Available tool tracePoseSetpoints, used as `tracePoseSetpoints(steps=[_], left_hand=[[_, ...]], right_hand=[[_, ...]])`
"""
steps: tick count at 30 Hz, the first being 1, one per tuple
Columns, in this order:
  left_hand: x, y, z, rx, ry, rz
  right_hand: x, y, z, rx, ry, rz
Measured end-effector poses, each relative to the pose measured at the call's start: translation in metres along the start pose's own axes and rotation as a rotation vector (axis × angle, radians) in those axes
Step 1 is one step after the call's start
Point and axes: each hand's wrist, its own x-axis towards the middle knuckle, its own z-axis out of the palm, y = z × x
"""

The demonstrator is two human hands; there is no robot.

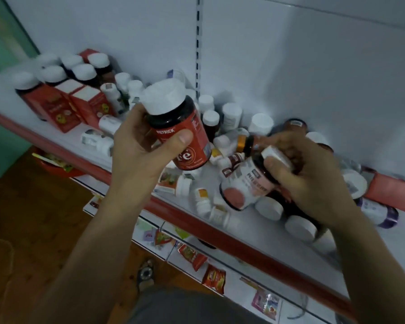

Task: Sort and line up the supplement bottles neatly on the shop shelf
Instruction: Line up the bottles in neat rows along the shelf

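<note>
The dark bottle with the red label [181, 129], gripped in the left hand [136, 150], bears the brand word "PIETRICK" in white capitals across the top of that label. Below it, a white circle holds large red letters that read as "Fe". The fine print down the label's right edge is too small to read.

To the right, the white-and-pink-labelled bottle [243, 188] held in the right hand [311, 181] shows dark blocks of print, all blurred. Printing on the red boxes [64, 111] at the far left is likewise illegible.
</note>
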Motion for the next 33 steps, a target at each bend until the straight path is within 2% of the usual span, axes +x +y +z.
tracePoseSetpoints(steps=[3, 6, 11, 15, 20, 23, 26, 30, 33], left_hand=[[0.017, 0.01, -0.043, 0.033, 0.035, 0.042], [0.044, 0.018, -0.099, 0.073, 0.107, 0.096], [0.097, 0.022, -0.216, 0.182, 0.348, 0.164], [0.139, 0.008, -0.3, 0.289, 0.514, 0.157], [0.21, -0.027, -0.365, 0.391, 0.634, 0.023], [0.247, -0.056, -0.389, 0.466, 0.571, -0.087], [0.259, -0.085, -0.403, 0.587, 0.396, -0.21], [0.247, -0.107, -0.413, 0.632, 0.271, -0.233], [0.248, -0.103, -0.42, 0.622, 0.145, -0.24]], right_hand=[[0.058, -0.029, 0.025, 0.055, 0.101, 0.013], [0.122, -0.068, 0.062, 0.196, 0.124, -0.021], [0.231, -0.139, 0.148, 0.515, 0.132, 0.03], [0.312, -0.184, 0.23, 0.491, 0.08, -0.017], [0.39, -0.226, 0.325, 0.366, 0.039, -0.059], [0.417, -0.243, 0.381, 0.254, -0.026, -0.115], [0.428, -0.247, 0.425, 0.069, -0.265, -0.222], [0.433, -0.233, 0.458, -0.318, -0.488, -0.414], [0.437, -0.22, 0.468, -0.397, -0.596, -0.384]])
